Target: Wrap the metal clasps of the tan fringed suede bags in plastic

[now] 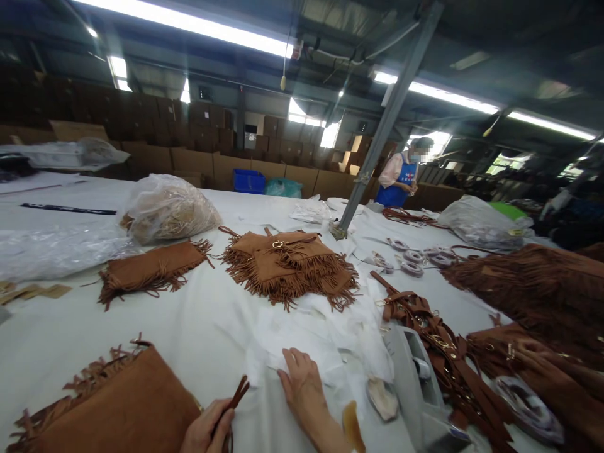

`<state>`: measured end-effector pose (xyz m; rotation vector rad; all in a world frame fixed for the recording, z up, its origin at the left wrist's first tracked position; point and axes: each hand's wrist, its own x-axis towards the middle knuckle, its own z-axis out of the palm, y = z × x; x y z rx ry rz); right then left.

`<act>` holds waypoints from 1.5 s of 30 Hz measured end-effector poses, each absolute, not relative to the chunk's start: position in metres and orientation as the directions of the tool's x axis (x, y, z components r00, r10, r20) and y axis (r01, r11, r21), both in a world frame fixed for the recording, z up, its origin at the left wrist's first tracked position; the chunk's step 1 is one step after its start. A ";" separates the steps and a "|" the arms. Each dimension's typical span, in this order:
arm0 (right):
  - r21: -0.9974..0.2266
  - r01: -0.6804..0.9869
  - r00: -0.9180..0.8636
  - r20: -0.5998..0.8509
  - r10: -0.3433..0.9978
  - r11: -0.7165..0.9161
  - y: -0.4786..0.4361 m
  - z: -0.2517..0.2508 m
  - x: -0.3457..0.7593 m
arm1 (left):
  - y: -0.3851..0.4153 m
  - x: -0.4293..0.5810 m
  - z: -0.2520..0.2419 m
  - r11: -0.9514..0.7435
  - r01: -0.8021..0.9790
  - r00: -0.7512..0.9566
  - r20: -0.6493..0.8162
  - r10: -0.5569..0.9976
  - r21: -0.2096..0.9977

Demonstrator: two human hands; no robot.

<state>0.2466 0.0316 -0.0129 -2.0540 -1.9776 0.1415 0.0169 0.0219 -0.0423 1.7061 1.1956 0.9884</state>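
Note:
At the bottom edge, my left hand (207,429) pinches a narrow brown strap (240,391), whose folded end sticks up past the fingers. Right beside it lies a brown fringed bag (117,406), its fringe toward the left. My right hand (304,387) rests palm down with fingers stretched over white tissue paper (302,340) on the table. Beyond the paper sits a pile of fringed bags (283,255) with a gold-coloured clasp on top. Another fringed piece (153,270) lies further left.
A grey tape dispenser (415,371) stands right of my hands, beside brown straps with buckles (443,343). A co-worker's blurred hands (533,358) are at the right. Plastic bags (165,207) lie at the back left. A metal post (387,119) rises mid-table; another person (401,173) stands behind.

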 end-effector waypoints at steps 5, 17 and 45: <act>-0.115 0.983 0.143 -0.013 0.990 -0.143 0.021 -0.001 0.294 | 0.019 0.015 -0.043 -0.237 0.311 0.301 0.141 0.943 0.921; -0.536 0.828 0.181 -0.027 0.983 -0.167 0.040 0.000 0.331 | 0.016 0.016 -0.034 -0.210 0.335 0.238 0.134 0.962 0.918; -0.507 0.835 0.268 0.035 0.963 -0.214 0.019 0.002 0.316 | 0.019 0.009 -0.062 -0.239 0.335 0.309 0.134 0.942 0.911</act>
